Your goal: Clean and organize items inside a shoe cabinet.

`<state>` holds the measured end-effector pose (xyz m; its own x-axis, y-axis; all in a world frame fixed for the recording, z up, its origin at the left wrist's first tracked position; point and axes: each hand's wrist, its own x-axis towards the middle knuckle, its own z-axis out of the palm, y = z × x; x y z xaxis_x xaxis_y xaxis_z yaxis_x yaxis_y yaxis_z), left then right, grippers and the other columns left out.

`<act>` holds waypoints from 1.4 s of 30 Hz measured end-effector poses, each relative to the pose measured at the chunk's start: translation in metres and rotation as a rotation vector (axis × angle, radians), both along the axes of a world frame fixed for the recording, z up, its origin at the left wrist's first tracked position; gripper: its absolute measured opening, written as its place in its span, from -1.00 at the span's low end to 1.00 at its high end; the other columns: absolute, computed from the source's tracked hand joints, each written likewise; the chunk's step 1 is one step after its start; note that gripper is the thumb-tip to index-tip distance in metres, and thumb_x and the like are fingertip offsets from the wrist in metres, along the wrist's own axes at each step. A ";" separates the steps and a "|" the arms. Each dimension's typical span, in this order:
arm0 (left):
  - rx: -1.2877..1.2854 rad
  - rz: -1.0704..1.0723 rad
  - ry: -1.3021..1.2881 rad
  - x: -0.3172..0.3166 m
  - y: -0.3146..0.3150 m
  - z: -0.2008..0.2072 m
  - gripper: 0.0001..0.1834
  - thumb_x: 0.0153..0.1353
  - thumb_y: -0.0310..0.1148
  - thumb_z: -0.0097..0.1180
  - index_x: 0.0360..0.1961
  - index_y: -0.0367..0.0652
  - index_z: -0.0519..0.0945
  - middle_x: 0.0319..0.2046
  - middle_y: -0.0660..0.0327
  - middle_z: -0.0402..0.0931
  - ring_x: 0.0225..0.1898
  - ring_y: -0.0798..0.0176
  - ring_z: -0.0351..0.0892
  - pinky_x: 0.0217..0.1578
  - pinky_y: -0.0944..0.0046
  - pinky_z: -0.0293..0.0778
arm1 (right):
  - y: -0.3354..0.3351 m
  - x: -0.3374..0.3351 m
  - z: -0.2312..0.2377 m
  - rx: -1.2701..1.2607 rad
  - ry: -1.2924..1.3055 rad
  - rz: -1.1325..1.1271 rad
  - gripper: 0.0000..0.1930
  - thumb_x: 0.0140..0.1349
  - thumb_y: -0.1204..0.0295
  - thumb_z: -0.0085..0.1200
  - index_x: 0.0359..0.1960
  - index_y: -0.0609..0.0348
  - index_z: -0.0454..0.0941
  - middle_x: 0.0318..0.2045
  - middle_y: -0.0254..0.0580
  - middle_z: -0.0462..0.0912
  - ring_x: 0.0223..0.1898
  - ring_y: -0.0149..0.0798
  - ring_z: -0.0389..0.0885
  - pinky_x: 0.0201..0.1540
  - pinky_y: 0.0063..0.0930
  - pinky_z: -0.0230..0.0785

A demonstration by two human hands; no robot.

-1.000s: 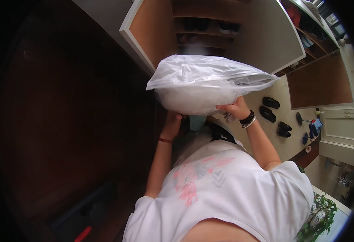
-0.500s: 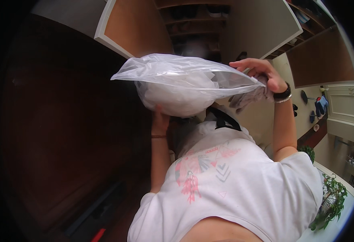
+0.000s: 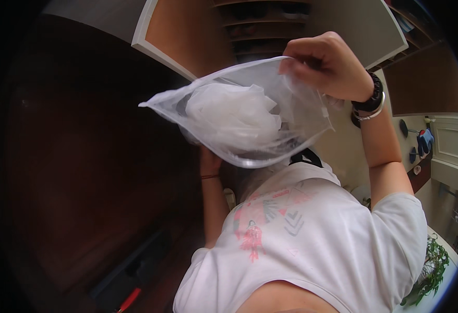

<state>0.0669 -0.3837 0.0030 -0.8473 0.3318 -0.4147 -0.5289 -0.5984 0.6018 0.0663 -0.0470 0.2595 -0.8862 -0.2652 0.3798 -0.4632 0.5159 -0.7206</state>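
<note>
Right hand [image 3: 329, 65] bends over the translucent bag [image 3: 247, 159], fingers pinching its rim; left hand [image 3: 208, 160] sits beneath, grip hidden. The bag gapes around a crumpled white bundle [image 3: 231, 109].

Right hand [image 3: 325, 65] raised from 3 o'clock to 1 o'clock on the bag [image 3: 245, 160], bag gaping wider, white bundle [image 3: 229, 110] more exposed

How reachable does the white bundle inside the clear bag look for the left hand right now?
Probably not directly: the left hand is outside the clear bag, partly hidden by it, so the bag's wall seems to separate it from the white bundle, though the mouth gapes open.
</note>
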 end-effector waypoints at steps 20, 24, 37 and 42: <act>-0.040 0.068 0.153 0.006 -0.022 -0.030 -0.27 0.15 -0.12 0.07 0.28 -0.15 0.09 0.26 0.16 0.13 0.26 0.10 0.13 0.27 0.06 0.06 | -0.019 0.021 0.036 0.499 -0.006 0.232 -0.74 -0.13 0.43 0.28 -0.34 0.19 0.58 -0.44 -0.20 0.61 -0.54 -0.26 0.56 -0.43 -0.43 0.38; -0.117 0.011 0.246 0.008 -0.006 -0.025 -0.22 0.07 -0.15 0.22 0.25 -0.16 0.14 0.21 0.16 0.19 0.25 0.13 0.15 0.25 0.07 0.12 | -0.052 0.002 -0.058 0.487 0.004 0.018 -0.76 -0.02 0.24 0.19 -0.40 0.13 0.59 -0.40 -0.01 0.63 -0.31 -0.01 0.61 -0.22 -0.22 0.44; -0.404 0.028 0.331 0.006 0.014 0.010 -0.26 0.00 -0.09 0.30 0.15 -0.18 0.29 0.05 0.18 0.36 0.07 0.25 0.33 0.10 0.24 0.22 | 0.020 -0.016 -0.202 -0.454 -0.870 0.014 -0.55 0.07 0.34 0.12 0.00 0.27 0.42 -0.19 -0.15 0.59 -0.18 -0.23 0.54 -0.09 -0.39 0.39; -0.233 0.020 0.380 0.012 0.008 0.008 -0.07 -0.03 0.18 0.22 0.22 -0.20 0.21 0.12 0.17 0.31 0.12 0.25 0.29 0.13 0.22 0.18 | 0.039 -0.015 -0.192 0.239 -0.412 0.171 -0.77 0.15 0.36 -0.04 -0.24 0.15 0.59 -0.12 -0.05 0.56 -0.01 -0.04 0.44 0.19 -0.19 0.14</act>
<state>0.0792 -0.3753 0.0114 -0.9592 0.2485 -0.1345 -0.2339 -0.4314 0.8713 0.0514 -0.0082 0.0672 -0.8862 -0.4561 -0.0811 -0.2575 0.6305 -0.7322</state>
